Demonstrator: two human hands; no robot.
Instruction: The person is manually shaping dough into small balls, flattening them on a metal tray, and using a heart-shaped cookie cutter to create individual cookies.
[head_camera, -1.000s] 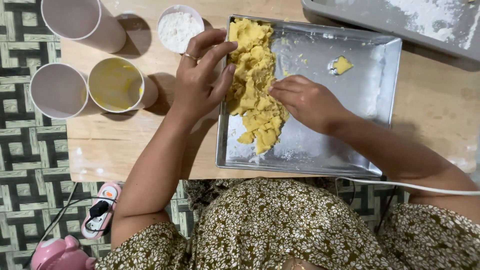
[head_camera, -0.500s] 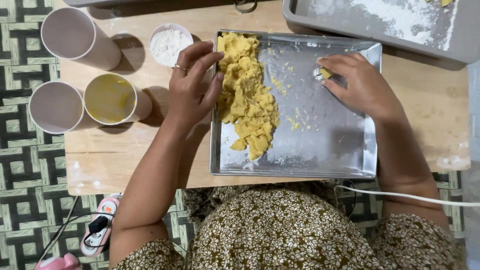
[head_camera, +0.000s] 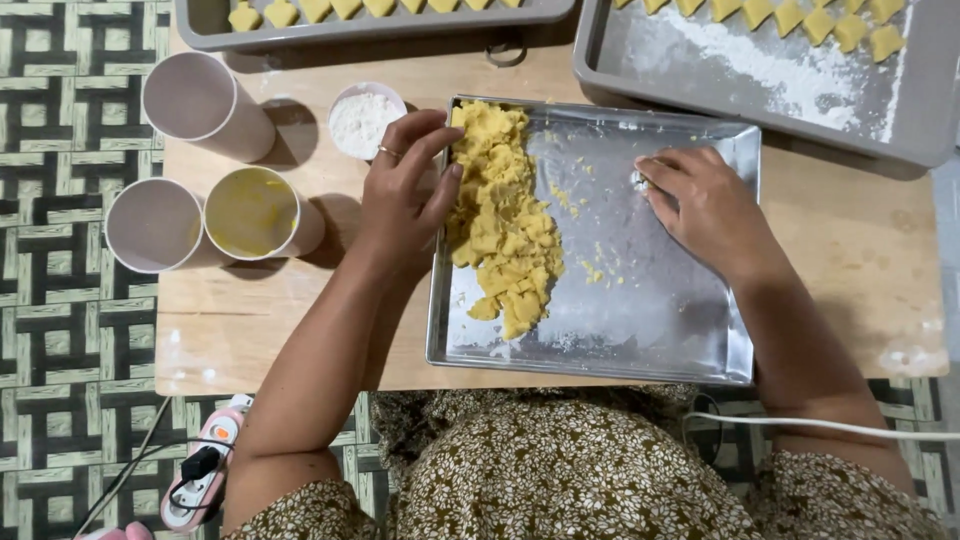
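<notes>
Two hands: both inside the square metal tray (head_camera: 700, 350) on the low wooden table (head_camera: 850, 250).
Left hand (head_camera: 405, 195): fingers spread, resting flat against the left edge of the yellow dough pile (head_camera: 505, 215); not clamped on anything.
Right hand (head_camera: 705, 205): fingers curled together, tips pressed on the tray floor at the far right; whether it pinches a crumb, cannot tell.
Change: right hand has left the pile and crossed to the far-right corner where a loose dough bit lay; that bit is now hidden under the fingers.
Meaning: looks like stray scraps being gathered back to the pile.
Dough: heaped along the tray's left side, crumbs scattered mid-tray.
Nearby: flour bowl (head_camera: 362, 120) just left, cup of yellow liquid (head_camera: 255, 212), two empty cups, far trays with cut dough pieces (head_camera: 800, 15).
</notes>
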